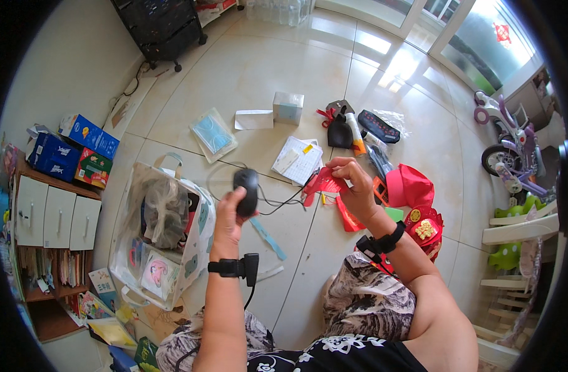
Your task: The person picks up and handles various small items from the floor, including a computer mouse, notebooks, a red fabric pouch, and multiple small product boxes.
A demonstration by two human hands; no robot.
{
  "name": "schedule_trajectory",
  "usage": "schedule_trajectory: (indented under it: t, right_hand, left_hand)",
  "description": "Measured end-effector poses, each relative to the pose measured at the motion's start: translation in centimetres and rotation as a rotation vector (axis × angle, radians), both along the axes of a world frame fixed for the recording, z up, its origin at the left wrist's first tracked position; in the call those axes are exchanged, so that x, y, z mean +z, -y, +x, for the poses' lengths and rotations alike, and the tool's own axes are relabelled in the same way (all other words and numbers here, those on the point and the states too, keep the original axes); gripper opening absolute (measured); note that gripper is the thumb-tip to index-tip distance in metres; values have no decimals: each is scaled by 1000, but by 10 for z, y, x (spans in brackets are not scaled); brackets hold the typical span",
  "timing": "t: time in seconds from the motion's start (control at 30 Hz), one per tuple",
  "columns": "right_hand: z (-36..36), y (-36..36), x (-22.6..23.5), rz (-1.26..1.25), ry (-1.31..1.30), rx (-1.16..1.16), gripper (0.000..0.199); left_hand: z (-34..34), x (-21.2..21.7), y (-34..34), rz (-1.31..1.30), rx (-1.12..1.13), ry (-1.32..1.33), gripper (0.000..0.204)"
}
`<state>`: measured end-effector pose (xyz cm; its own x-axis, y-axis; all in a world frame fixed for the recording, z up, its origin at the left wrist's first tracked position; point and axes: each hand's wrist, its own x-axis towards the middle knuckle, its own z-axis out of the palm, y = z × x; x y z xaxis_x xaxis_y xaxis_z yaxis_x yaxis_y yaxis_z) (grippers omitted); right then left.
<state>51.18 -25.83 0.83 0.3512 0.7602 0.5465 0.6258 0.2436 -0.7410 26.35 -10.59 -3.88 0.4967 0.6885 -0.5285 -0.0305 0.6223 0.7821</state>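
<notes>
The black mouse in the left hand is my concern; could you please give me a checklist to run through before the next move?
1. Mouse secure: ok, the left hand grips the black mouse.
2. Cable gathered: not ok, the cable lies in loose loops.
3. Right hand free: not ok, the right hand holds a red item.
4. Cable clear of the red item: cannot tell, they overlap in view.
5. Storage bin empty: not ok, the storage bin has bagged things inside.

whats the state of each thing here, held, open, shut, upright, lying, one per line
mouse: held in left hand
red item: pinched in right hand
storage bag: open
cabinet doors: shut
bike: upright
mask pack: lying flat
</notes>
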Motion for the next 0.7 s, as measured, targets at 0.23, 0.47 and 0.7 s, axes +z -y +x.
schedule_trajectory:
  t: [0.23, 0.47, 0.7]
  right_hand:
    - [-5, 10, -48, -123, 41, -65, 27]
    - [-57, 27, -62, -238, 379, 425, 16]
    - [-46, 9, -32, -485, -543, 32, 25]
  left_hand:
    - [1, -56, 58, -236, -110, -88, 44]
    - [28, -28, 64, -432, 20, 747, 67]
    - [23, 2, 53, -204, -107, 642, 50]
